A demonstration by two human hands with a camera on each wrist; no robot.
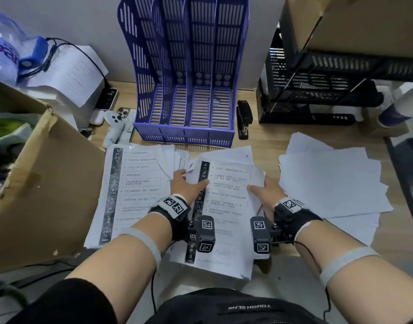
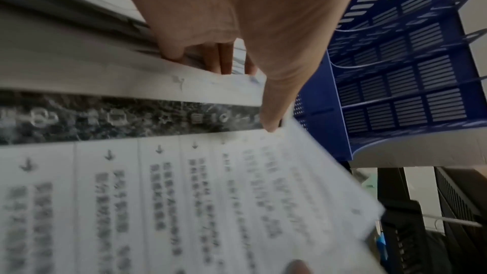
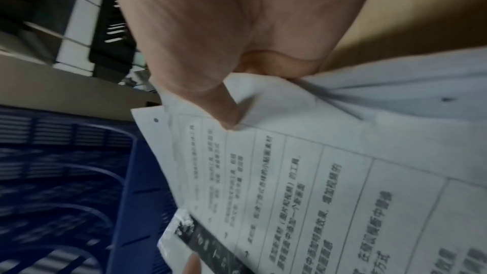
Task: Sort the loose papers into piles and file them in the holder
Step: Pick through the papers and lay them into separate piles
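1. Two hands, left (image 1: 185, 182) and right (image 1: 266, 190), grip one printed sheaf (image 1: 226, 206) by its side edges, thumbs on top; sheaf above the surface.
2. Holder (image 1: 189, 90) straight ahead, slots empty; sheaf's long axis points toward it.

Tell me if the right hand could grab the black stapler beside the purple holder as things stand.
Probably not yet: the right hand grips the printed stack together with the left hand. The path to the stapler looks free otherwise.
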